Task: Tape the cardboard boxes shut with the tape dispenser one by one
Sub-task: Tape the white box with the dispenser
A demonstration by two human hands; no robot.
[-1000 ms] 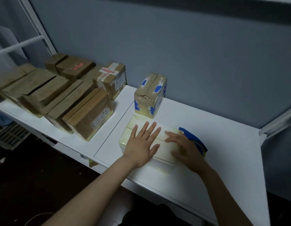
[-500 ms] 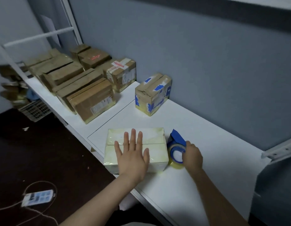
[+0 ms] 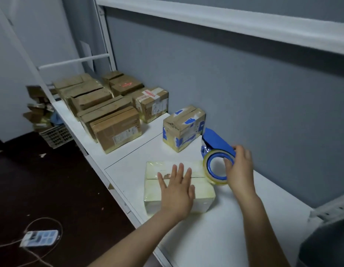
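A pale, tape-covered box (image 3: 204,191) lies on the white table (image 3: 215,237) in front of me. My left hand (image 3: 177,191) presses flat on its top, fingers straight across the flap seam. My right hand (image 3: 239,170) grips the blue tape dispenser (image 3: 217,157) with its clear tape roll, held in the air just above the box's right end. A brown box with blue tape patches (image 3: 183,128) stands behind them near the wall.
Several brown cardboard boxes (image 3: 115,126) fill the table's far left, one with a red-and-white label (image 3: 152,103). A plastic crate (image 3: 56,135) and a power strip with cable (image 3: 40,237) sit on the dark floor at left. A white metal frame (image 3: 331,209) juts in at right.
My right hand has lifted the tape dispenser from beside the box's right end up into the air. My left hand stays flat on the box. The camera view has shifted.
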